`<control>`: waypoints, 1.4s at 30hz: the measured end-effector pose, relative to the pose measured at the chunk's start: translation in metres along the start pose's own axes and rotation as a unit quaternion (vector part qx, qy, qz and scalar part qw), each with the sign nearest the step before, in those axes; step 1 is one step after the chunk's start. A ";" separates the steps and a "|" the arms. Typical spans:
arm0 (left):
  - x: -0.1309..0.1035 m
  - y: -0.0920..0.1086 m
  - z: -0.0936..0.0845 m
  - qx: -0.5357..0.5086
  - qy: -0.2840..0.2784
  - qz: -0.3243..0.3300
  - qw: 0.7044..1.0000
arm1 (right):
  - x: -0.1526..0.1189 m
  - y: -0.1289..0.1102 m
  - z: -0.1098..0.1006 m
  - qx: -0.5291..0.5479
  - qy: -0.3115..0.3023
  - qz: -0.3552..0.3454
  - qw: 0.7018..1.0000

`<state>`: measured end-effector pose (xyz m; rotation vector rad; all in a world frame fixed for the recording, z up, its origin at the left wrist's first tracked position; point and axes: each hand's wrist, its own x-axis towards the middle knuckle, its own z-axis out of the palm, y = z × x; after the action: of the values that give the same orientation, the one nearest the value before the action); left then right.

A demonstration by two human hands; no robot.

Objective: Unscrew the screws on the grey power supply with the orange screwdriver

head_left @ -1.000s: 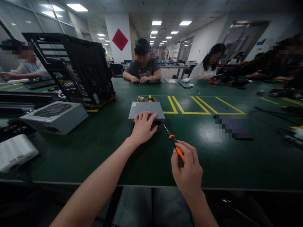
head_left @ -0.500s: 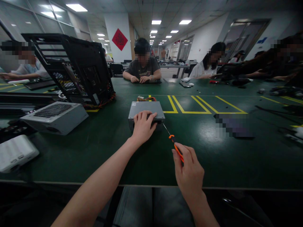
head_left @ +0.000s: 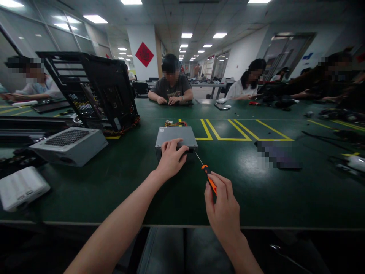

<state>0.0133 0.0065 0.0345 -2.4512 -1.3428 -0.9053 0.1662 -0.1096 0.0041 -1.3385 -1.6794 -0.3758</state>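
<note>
Here, the left hand (head_left: 170, 159) lies spread on a gray box (head_left: 177, 132); the right hand (head_left: 224, 205) pinches a screwdriver (head_left: 205, 168), tip by the box's corner.

Left hand (head_left: 170, 160) palm down, fingers (head_left: 171, 146) slightly spread, left forearm (head_left: 122, 220) stretched behind, right hand (head_left: 224, 203) in pinch grip, right wrist (head_left: 236, 239) behind this grip

Grey metal box (head_left: 179, 133): front face partly hidden behind the left hand (head_left: 172, 158); label (head_left: 162, 129) print too small to read. Screwdriver (head_left: 204, 168): handle partly covered by the right hand (head_left: 224, 203); tip contact too small to tell. Forearms (head_left: 122, 217): cut off below. Flat object (head_left: 288, 158), right: partly pixelated.
</note>
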 end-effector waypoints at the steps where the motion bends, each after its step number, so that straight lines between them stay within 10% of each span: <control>1: -0.001 0.001 -0.001 0.004 0.000 0.006 1.000 | -0.001 0.001 0.001 0.002 0.002 0.001 1.000; 42: -0.014 0.016 -0.002 0.067 -0.032 0.056 0.996 | -0.002 -0.014 -0.001 -0.018 -0.044 0.013 0.999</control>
<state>0.0205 -0.0128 0.0294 -2.4433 -1.2298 -0.6936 0.1542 -0.1162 0.0074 -1.4197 -1.7340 -0.3382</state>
